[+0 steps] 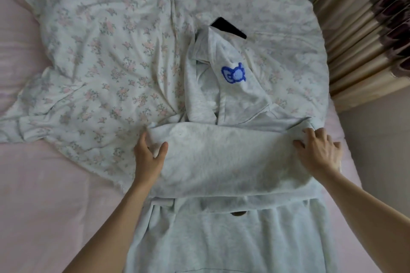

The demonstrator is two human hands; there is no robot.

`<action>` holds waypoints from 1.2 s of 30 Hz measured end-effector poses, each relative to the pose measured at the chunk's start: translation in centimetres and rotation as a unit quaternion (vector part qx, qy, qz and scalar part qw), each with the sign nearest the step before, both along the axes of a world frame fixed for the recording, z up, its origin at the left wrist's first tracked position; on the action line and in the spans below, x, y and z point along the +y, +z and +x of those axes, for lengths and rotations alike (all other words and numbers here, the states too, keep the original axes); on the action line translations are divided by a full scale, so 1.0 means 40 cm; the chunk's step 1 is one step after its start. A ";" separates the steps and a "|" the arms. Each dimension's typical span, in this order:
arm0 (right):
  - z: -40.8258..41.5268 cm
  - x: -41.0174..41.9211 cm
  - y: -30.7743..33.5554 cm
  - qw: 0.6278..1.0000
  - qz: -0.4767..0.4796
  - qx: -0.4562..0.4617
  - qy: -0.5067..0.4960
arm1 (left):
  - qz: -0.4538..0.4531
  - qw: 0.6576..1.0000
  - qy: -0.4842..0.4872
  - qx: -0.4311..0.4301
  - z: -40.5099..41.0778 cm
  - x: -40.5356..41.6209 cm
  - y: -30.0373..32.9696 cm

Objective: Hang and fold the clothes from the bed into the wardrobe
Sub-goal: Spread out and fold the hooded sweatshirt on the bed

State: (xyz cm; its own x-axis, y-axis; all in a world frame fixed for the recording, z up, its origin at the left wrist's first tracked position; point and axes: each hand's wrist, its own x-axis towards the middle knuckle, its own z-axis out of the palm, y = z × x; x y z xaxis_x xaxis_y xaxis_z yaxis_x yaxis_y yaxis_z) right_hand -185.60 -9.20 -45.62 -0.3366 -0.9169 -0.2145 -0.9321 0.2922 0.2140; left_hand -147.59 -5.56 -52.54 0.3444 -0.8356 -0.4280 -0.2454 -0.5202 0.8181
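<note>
Grey fleece fills the space between the two hands: a pale grey sweatshirt (pixel 221 157) lies on the bed, with a wide fold of it doubled over across the middle. The left hand (pixel 149 153) grips the left end of that fold, thumb on top of the cloth and the fingers (pixel 142 139) curled round its edge. The right hand (pixel 319 153) lies on the right end of the fold with its fingers (pixel 310 134) bent and bunching the cloth beneath them. Both bare forearms reach in from the lower edge of the view.

Beyond the fold, the rest of the sweatshirt runs away from the person, rumpled, with a blue embroidered patch (pixel 233 73) on it. Its far tip lies over a dark flat thing (pixel 228 26); what that is cannot be told. Nearer the person, below the fold, more of the same grey fabric hangs down.

Under the garment lies a crumpled floral quilt (pixel 99 61), white with small pink and green sprigs. It rests on a pink bed sheet (pixel 44 184). At the upper right hangs a pleated cream and dark curtain (pixel 366 28).
</note>
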 end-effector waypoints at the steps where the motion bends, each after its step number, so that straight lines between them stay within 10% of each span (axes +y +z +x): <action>1: 0.005 0.011 -0.006 1.000 -0.012 0.005 0.007 | 0.032 0.999 0.018 0.028 -0.003 0.034 -0.015; 8: 0.116 0.191 -0.078 0.971 -0.072 -0.045 0.222 | 0.205 0.978 -0.049 -0.006 0.010 0.218 -0.093; 12: 0.075 0.211 -0.127 0.989 0.066 -0.065 0.116 | 0.178 0.979 -0.061 -0.082 0.014 0.248 -0.088; 23: 0.095 0.066 -0.130 0.991 0.085 -0.102 -0.023 | 0.110 0.987 -0.019 -0.119 0.026 0.176 -0.071; 27: 0.207 0.132 -0.145 0.985 -0.012 -0.118 0.126 | 0.000 0.999 -0.018 -0.032 0.022 0.026 -0.043; 31: 0.280 0.253 -0.188 0.898 -0.012 -0.186 0.400 | -0.022 0.998 -0.048 0.034 0.048 -0.055 -0.043; 36: 0.320 0.277 -0.218 0.857 0.020 -0.157 0.491 | -0.040 0.986 -0.137 -0.084 0.100 -0.087 -0.054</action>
